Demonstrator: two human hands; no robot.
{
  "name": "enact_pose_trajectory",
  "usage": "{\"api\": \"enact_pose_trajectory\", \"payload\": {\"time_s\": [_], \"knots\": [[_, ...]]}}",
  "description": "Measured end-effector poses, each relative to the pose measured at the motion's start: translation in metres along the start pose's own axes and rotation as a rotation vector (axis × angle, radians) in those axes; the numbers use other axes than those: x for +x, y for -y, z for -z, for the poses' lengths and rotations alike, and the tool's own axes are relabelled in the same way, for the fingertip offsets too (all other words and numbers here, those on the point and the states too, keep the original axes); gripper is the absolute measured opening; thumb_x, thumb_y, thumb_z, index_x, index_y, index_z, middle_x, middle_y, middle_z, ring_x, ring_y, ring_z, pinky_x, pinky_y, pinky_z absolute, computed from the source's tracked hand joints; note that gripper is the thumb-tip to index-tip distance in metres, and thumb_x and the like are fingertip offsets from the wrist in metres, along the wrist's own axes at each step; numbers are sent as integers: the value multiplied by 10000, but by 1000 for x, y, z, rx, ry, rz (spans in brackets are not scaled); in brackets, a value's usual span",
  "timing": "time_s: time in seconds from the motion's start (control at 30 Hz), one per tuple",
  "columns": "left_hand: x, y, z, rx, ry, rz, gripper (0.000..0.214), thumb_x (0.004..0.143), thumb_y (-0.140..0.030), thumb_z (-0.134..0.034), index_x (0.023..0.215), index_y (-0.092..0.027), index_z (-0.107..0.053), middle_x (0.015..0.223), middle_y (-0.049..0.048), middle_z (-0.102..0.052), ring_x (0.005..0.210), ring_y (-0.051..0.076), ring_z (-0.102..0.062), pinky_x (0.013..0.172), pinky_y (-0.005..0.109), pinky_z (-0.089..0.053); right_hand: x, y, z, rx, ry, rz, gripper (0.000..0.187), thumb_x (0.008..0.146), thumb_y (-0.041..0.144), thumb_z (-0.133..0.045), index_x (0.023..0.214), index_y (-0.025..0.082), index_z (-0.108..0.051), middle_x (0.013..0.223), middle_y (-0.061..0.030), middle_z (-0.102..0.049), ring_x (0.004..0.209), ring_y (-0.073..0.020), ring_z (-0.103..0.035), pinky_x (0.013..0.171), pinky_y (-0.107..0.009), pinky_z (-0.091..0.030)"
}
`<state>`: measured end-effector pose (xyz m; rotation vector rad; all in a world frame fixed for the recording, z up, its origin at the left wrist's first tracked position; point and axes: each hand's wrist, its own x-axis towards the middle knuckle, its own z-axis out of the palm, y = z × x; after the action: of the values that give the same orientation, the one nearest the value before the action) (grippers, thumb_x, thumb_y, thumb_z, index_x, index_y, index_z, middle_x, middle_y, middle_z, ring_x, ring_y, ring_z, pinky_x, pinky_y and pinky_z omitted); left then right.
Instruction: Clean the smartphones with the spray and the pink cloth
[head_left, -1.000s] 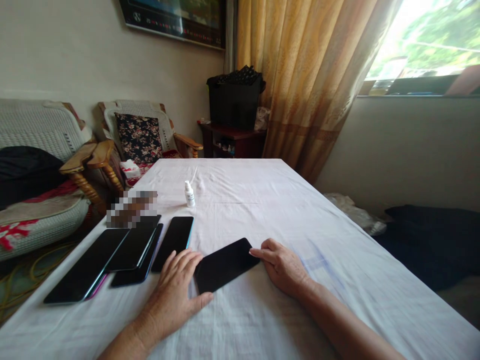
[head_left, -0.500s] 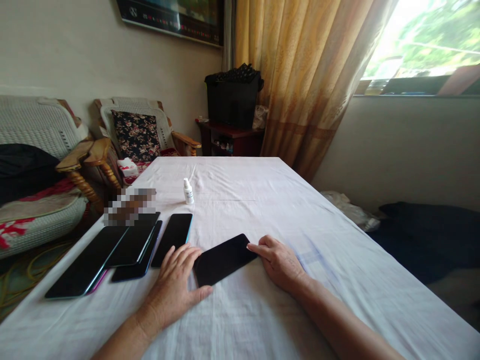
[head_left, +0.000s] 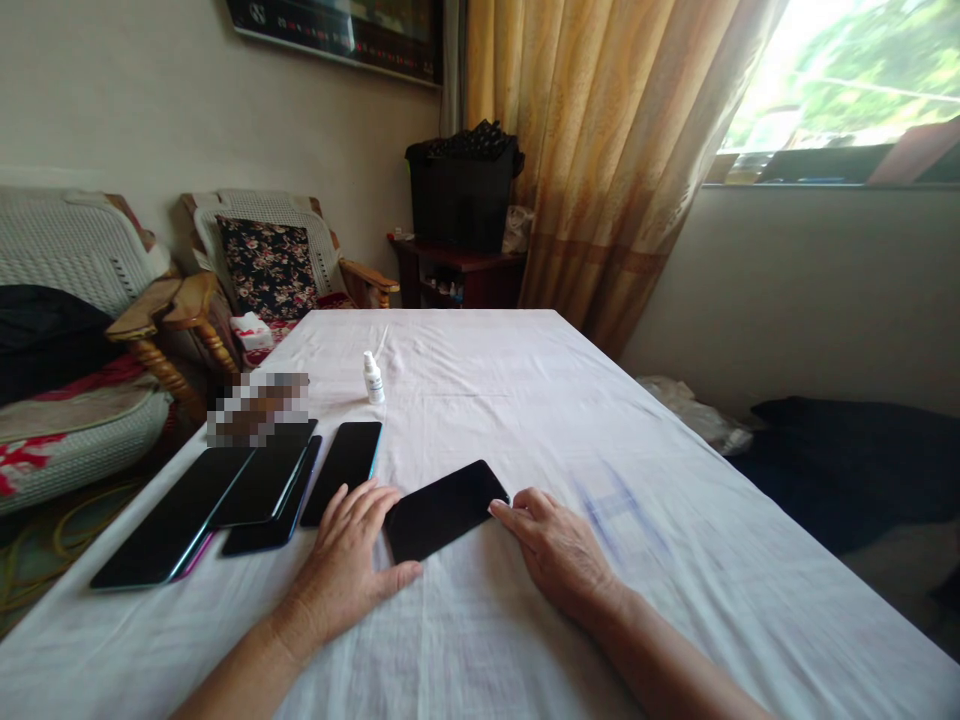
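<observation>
A black smartphone (head_left: 448, 512) lies at a slant on the white cloth, screen up and dark. My left hand (head_left: 349, 555) grips its left end, thumb along the near corner and fingers at the far corner. At the phone's right end is my right hand (head_left: 559, 545), its index finger pointing toward the near corner and the other fingers curled under. Whatever the curled fingers may hold is hidden. Just beyond my left hand lies another phone (head_left: 345, 465) with a blue edge. Farther left, several dark phones (head_left: 176, 515) overlap in a group.
A small white spray bottle (head_left: 373, 380) stands upright beyond the phones. Near the table's left edge lies a pixelated item (head_left: 259, 408). The cloth-covered table (head_left: 480, 350) extends toward a dark cabinet (head_left: 465, 262). Wicker armchairs (head_left: 259, 205) stand on the left.
My right hand has slid slightly down and toward me, from the phone's right end to its near corner. My left hand keeps its place on the phone. The view has shifted a little.
</observation>
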<state>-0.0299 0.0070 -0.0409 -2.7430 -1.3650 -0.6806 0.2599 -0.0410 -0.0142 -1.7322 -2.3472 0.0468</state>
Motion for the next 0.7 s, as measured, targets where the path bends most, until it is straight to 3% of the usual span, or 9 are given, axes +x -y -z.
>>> {"api": "enact_pose_trajectory", "payload": {"time_s": [0.23, 0.7], "knots": [[1, 0, 0, -6, -1, -5, 704, 770, -633, -635, 1315, -219, -470, 1312, 120, -587, 1273, 332, -487, 1122, 556, -261, 2, 0, -1, -19, -42, -95, 459, 886, 75, -428, 1230, 277, -655, 1013, -78, -655, 868, -204, -625, 695, -265, -459], [2, -2, 2, -22, 19, 2, 723, 763, -653, -633, 1302, -195, -483, 1316, 136, -582, 1279, 344, -481, 1118, 566, -278, 6, 2, -1, -36, -35, -65, 482, 869, 57, -440, 1246, 280, -641, 1028, -68, -650, 882, -195, -616, 698, -257, -448]]}}
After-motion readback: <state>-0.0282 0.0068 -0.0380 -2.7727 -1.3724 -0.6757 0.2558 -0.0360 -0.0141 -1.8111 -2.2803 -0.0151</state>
